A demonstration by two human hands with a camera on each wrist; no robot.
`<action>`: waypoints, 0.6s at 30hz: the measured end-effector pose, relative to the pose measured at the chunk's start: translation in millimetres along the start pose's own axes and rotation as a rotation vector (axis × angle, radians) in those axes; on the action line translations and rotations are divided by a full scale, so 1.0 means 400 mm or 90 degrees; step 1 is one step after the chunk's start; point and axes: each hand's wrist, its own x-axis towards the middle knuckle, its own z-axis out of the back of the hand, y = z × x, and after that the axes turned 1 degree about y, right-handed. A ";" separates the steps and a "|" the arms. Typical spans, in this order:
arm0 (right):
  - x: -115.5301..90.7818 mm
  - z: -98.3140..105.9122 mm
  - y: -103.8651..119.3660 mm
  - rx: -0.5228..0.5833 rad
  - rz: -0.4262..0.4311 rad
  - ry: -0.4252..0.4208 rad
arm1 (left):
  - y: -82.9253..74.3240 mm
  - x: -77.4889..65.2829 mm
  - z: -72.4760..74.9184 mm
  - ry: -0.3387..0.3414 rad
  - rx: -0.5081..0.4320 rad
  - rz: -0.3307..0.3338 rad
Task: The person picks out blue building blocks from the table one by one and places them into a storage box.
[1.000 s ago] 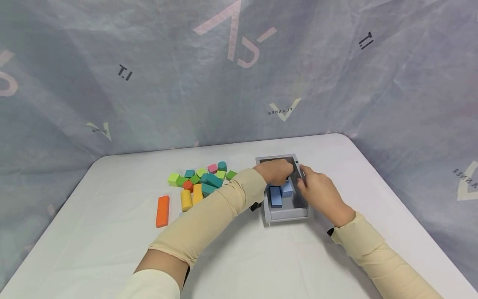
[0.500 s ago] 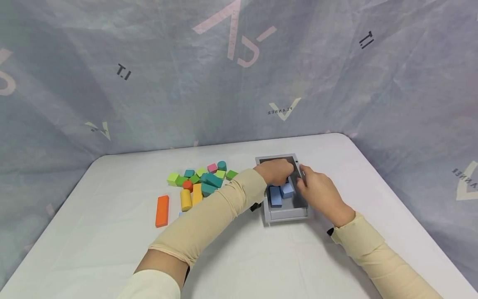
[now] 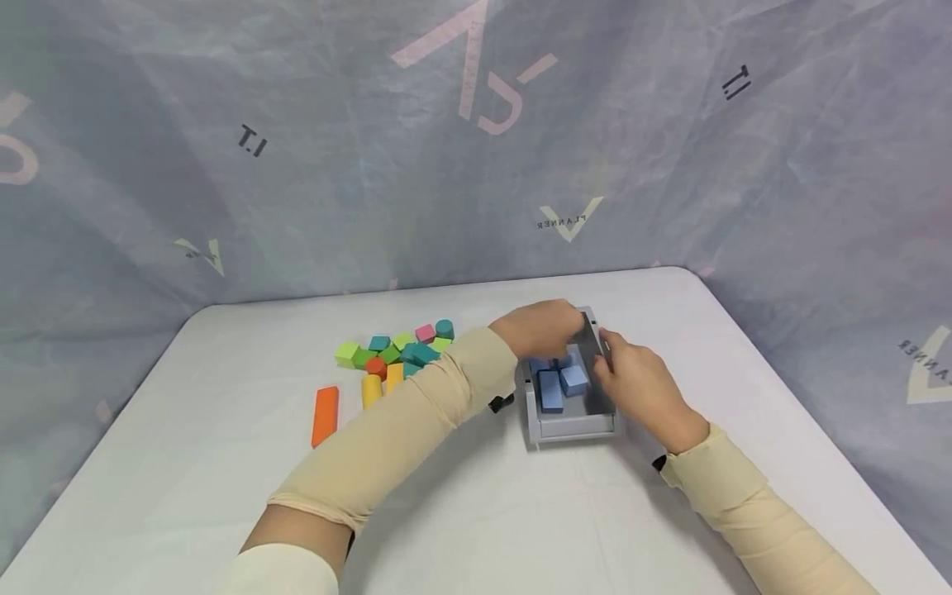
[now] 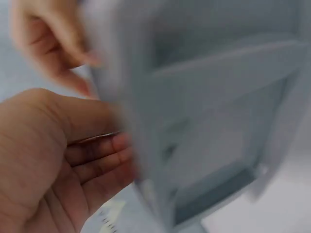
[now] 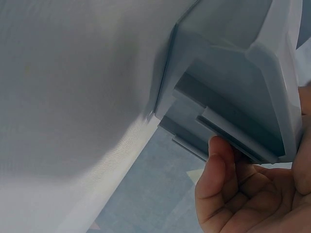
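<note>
A grey plastic box (image 3: 576,427) stands on the table, several blue blocks (image 3: 551,392) lying inside it. My left hand (image 3: 539,329) hovers over the far left part of the box. In the left wrist view its thumb and fingers reach behind the blurred box wall (image 4: 141,97), which hides the fingertips, so I cannot tell if they hold anything. My right hand (image 3: 643,380) grips the box's right wall. Seen from the right wrist, its fingers (image 5: 221,167) curl against the ridged outer side of the box.
Left of the box lies a cluster of coloured blocks: green cubes (image 3: 347,355), teal pieces (image 3: 421,354), a red cylinder (image 3: 375,367) and a yellow cylinder (image 3: 371,391). An orange bar (image 3: 325,416) lies apart. The left sleeve (image 3: 416,430) covers some of them. Grey cloth (image 3: 357,165) hangs behind the table.
My left hand has risen slightly and shifted left, from inside the box to above its far left part. More of the blue blocks now shows. My right hand stays on the wall.
</note>
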 end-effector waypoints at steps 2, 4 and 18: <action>0.002 0.000 0.002 -0.003 0.003 -0.003 | 0.007 -0.024 0.023 -0.011 0.001 0.005; 0.004 0.000 0.002 -0.005 0.007 -0.005 | 0.016 -0.050 0.043 -0.020 0.003 0.012; 0.001 -0.002 0.000 -0.005 0.028 -0.014 | 0.104 -0.320 0.101 -0.156 -0.095 0.101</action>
